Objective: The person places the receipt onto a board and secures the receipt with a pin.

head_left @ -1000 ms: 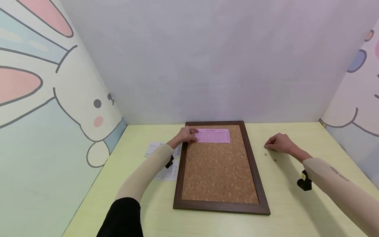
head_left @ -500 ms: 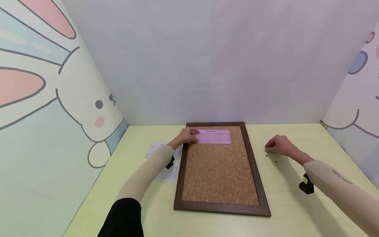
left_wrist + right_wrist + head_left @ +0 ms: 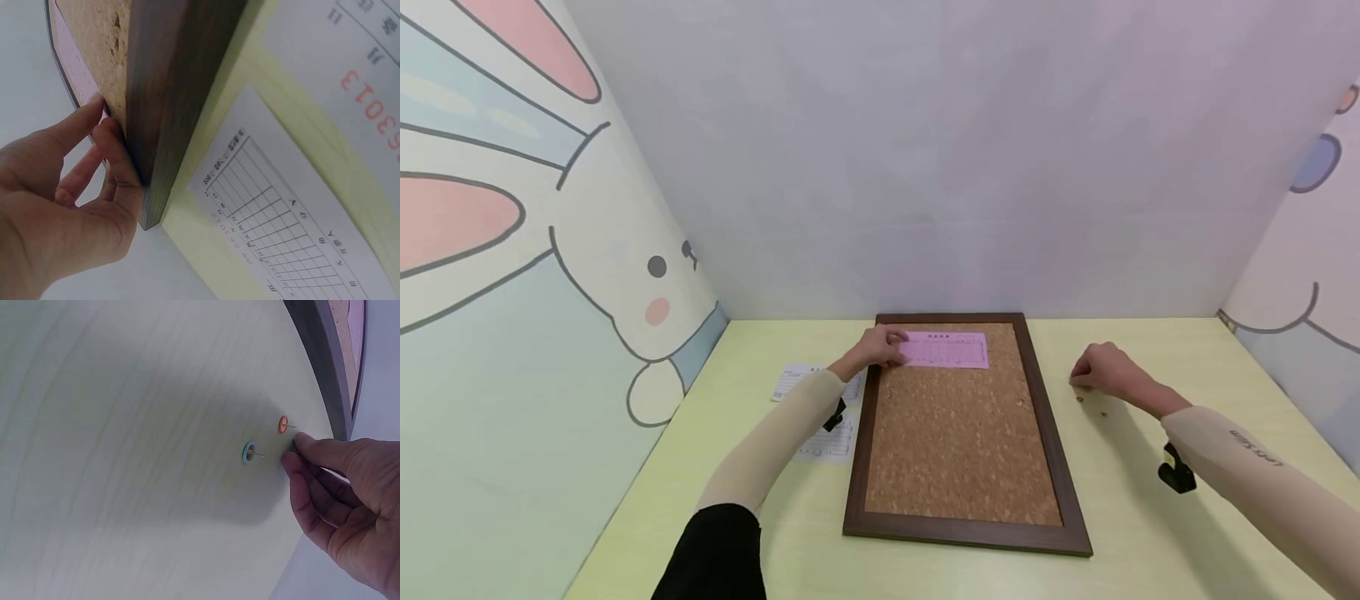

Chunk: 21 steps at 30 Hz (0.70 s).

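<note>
Left hand [image 3: 877,346] pinches the pink slip [image 3: 946,350] on the corkboard [image 3: 962,442]; right hand [image 3: 1103,367] is down by the tacks.

From where I stand, the slip lies across the top of the framed board, its left end caught between the left thumb and forefinger. Over on the right, apart from the frame [image 3: 967,533], the right hand's thumb and forefinger are drawn together low at the table [image 3: 805,517]; I can't tell whether anything sits between them. Just beside those fingertips an orange tack [image 3: 284,424] and a blue tack [image 3: 249,452] rest with their points up. Two white printed slips [image 3: 827,439] lie left of the board, partly behind the left arm [image 3: 775,433].
</note>
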### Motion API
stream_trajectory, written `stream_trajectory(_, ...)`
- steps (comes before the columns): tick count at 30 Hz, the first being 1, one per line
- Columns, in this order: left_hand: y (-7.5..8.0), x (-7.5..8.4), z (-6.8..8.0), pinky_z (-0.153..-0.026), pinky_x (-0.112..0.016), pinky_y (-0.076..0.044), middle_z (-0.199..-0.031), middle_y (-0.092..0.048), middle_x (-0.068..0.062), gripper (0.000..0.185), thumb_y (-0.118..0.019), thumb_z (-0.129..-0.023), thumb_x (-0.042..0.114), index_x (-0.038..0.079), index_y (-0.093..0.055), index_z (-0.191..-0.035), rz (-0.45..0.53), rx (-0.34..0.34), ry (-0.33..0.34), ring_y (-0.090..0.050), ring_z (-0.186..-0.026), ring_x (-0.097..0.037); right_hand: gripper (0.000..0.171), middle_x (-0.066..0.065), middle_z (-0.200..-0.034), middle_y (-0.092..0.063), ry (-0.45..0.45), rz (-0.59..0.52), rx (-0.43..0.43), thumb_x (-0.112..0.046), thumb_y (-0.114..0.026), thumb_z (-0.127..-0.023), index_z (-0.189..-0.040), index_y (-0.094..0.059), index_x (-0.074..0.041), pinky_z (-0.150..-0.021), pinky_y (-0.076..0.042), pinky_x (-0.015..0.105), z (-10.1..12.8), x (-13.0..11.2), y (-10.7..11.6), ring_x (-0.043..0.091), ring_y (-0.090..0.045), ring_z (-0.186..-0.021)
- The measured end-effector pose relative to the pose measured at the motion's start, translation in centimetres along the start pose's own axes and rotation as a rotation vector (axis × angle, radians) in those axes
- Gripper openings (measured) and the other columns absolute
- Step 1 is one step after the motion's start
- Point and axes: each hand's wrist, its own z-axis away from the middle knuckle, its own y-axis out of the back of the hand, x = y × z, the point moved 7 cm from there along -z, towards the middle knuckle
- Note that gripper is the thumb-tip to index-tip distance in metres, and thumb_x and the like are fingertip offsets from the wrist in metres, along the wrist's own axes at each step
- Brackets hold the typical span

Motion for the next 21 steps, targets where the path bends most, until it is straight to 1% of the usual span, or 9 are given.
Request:
stream_trajectory(2, -0.1, -0.1, -0.1, -0.057, -0.019, -0.046, -0.101, -0.063, -0.012, 0.046, -0.076, -0.091, 0.011, 0.004, -0.063, -0.135, -0.001, -0.003, 0.001, -0.053, -0.068, -0.012, 0.008, 0.008, -0.073, -0.074, 0.018, 0.022, -0.01, -0.001, -0.075, -0.087, -0.081, -0.079, 0.001, -0.059, -0.049, 0.031, -0.1, -0.4, -0.1, 0.009, -0.056, -0.061)
stream_trajectory(6, -0.1, -0.1, -0.1, -0.057, -0.019, -0.046, -0.104, -0.063, -0.013, 0.046, -0.076, -0.091, 0.012, 0.004, -0.063, -0.134, -0.01, -0.002, 0.001, -0.054, -0.069, -0.013, 0.003, 0.006, -0.074, -0.072, 0.045, 0.049, -0.02, 0.002, -0.077, -0.084, -0.082, -0.078, 0.001, -0.06, -0.047, 0.032, -0.2, -0.9, -0.2, 0.012, -0.054, -0.063)
stream_trajectory(9, -0.1, -0.1, -0.1, -0.057, -0.019, -0.046, -0.107, -0.065, -0.015, 0.046, -0.077, -0.091, 0.012, 0.005, -0.063, -0.134, -0.019, 0.006, 0.0, -0.054, -0.069, -0.012, 0.005, 0.012, -0.08, -0.076, 0.068, 0.061, -0.019, 0.004, -0.078, -0.082, -0.086, -0.078, 0.004, -0.063, -0.054, 0.036, -0.2, -1.1, -0.2, 0.016, -0.064, -0.069)
stream_trajectory(11, -0.1, -0.1, -0.1, -0.057, -0.019, -0.046, -0.108, -0.066, -0.015, 0.045, -0.077, -0.091, 0.012, 0.005, -0.064, -0.133, -0.019, 0.011, -0.002, -0.054, -0.069, -0.012, 0.004, 0.011, -0.08, -0.076, 0.091, 0.07, -0.025, 0.004, -0.078, -0.082, -0.084, -0.079, 0.001, -0.063, -0.054, 0.034, -0.3, -1.1, -0.3, 0.014, -0.065, -0.069)
stream_trajectory(13, -0.2, -0.1, -0.1, -0.057, -0.019, -0.046, -0.108, -0.066, -0.015, 0.045, -0.077, -0.091, 0.012, 0.005, -0.064, -0.133, -0.014, 0.011, -0.001, -0.054, -0.069, -0.012, 0.007, 0.007, -0.077, -0.075, 0.115, 0.074, -0.042, 0.005, -0.077, -0.082, -0.08, -0.079, -0.002, -0.06, -0.05, 0.029, -0.3, -1.2, -0.5, 0.01, -0.058, -0.065)
stream_trajectory(15, -0.3, -0.1, -0.1, -0.058, -0.02, -0.046, -0.108, -0.066, -0.016, 0.045, -0.077, -0.091, 0.012, 0.005, -0.063, -0.134, -0.008, 0.002, 0.001, -0.054, -0.069, -0.013, 0.014, 0.0, -0.07, -0.069, 0.152, 0.084, -0.062, 0.006, -0.077, -0.083, -0.073, -0.075, -0.005, -0.058, -0.042, 0.024, -0.2, -1.4, -0.6, 0.005, -0.047, -0.061)
stream_trajectory(18, -0.3, -0.1, 0.0, -0.058, -0.02, -0.047, -0.108, -0.066, -0.016, 0.046, -0.077, -0.091, 0.013, 0.005, -0.063, -0.134, -0.004, -0.001, 0.003, -0.055, -0.07, -0.014, 0.03, -0.009, -0.061, -0.048, 0.2, 0.091, -0.081, 0.009, -0.075, -0.082, -0.063, -0.062, -0.01, -0.058, -0.03, 0.023, 0.0, -1.8, -0.6, 0.004, -0.03, -0.06)
stream_trajectory(20, -0.2, -0.1, 0.0, -0.058, -0.02, -0.047, -0.107, -0.065, -0.015, 0.046, -0.077, -0.091, 0.013, 0.005, -0.063, -0.134, -0.008, 0.005, 0.004, -0.055, -0.07, -0.014, 0.036, -0.01, -0.063, -0.036, 0.223, 0.098, -0.08, 0.011, -0.074, -0.083, -0.062, -0.055, -0.012, -0.059, -0.026, 0.023, 0.2, -2.0, -0.6, 0.004, -0.025, -0.06)
stream_trajectory(21, -0.1, -0.1, 0.0, -0.058, -0.02, -0.047, -0.107, -0.064, -0.014, 0.046, -0.077, -0.091, 0.013, 0.006, -0.064, -0.134, -0.014, 0.009, 0.003, -0.055, -0.07, -0.013, 0.037, -0.01, -0.063, -0.034, 0.224, 0.096, -0.079, 0.011, -0.073, -0.083, -0.062, -0.054, -0.013, -0.059, -0.026, 0.023, 0.2, -2.0, -0.6, 0.004, -0.024, -0.06)
